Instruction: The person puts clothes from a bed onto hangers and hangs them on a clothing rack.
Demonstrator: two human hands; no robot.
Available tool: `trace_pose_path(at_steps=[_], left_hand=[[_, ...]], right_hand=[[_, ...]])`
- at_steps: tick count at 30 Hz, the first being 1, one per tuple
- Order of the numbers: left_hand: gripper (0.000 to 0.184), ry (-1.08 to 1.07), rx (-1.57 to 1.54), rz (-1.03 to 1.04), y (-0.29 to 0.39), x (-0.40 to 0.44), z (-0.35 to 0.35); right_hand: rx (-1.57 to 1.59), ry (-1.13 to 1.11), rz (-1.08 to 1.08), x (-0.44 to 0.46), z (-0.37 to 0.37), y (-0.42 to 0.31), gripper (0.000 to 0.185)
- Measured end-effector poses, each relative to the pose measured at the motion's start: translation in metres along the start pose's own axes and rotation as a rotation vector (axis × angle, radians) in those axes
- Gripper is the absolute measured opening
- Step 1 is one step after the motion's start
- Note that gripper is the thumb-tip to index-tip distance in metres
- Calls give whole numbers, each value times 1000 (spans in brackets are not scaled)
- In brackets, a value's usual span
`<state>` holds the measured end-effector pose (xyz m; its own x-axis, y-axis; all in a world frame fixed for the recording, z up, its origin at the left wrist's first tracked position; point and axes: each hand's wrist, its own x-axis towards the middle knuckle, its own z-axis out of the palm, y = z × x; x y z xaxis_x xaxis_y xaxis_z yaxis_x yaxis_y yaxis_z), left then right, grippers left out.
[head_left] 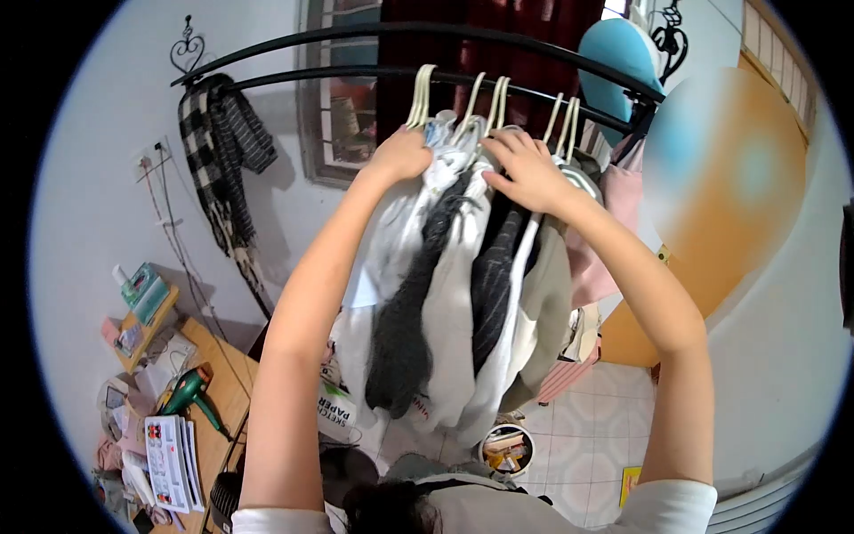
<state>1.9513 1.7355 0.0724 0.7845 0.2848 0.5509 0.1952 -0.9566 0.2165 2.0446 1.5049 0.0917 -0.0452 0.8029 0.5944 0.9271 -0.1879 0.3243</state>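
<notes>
Several garments hang close together on cream-coloured hangers [422, 96] from a black metal rail [347, 73]. At the left of the row, my left hand [400, 156] is closed on the shoulder of a white garment [391, 236]; its fingertips are partly hidden. My right hand [529, 173] rests against the tops of the clothes further right, thumb and fingers apart. Between the hands hang a dark grey fuzzy garment [405, 343] and another white garment [451, 311]. A dark striped garment [495, 298] and a beige one [544, 307] hang below my right hand.
A checked garment [205, 151] hangs at the rail's left end, and a blue and white cap [614, 67] at its right. On the wooden desk [218, 356] lies a green hair dryer [191, 392]. A full bin [507, 448] stands on the tiled floor below.
</notes>
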Motion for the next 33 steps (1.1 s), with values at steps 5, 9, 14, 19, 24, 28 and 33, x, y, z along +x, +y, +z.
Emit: trace_pose_path(at_steps=[5,9,14,19,24,28,33], left_hand=[[35,115,-199,5,38,-6,0],[39,274,-115,123,57,-2,9],[46,387,40,393,132,-19,10],[51,427,4,443,208,-25,22],[55,326,-31,560,317,-45,32],[56,269,-132,713,431,-79,55],[62,168,-273,964,627,-171,82]], right_hand=[[-71,19,-29,-23,-3,17,55],[-142,65,0,-26,-12,19,55],[-224,55,127,-49,-43,18,60],[-284,-47,263,-94,-87,23,63],[-401,-111,450,-188,-153,19,62],[-522,-190,647,-300,-227,11,63],[-755,-343,933,-477,-349,-32,61]])
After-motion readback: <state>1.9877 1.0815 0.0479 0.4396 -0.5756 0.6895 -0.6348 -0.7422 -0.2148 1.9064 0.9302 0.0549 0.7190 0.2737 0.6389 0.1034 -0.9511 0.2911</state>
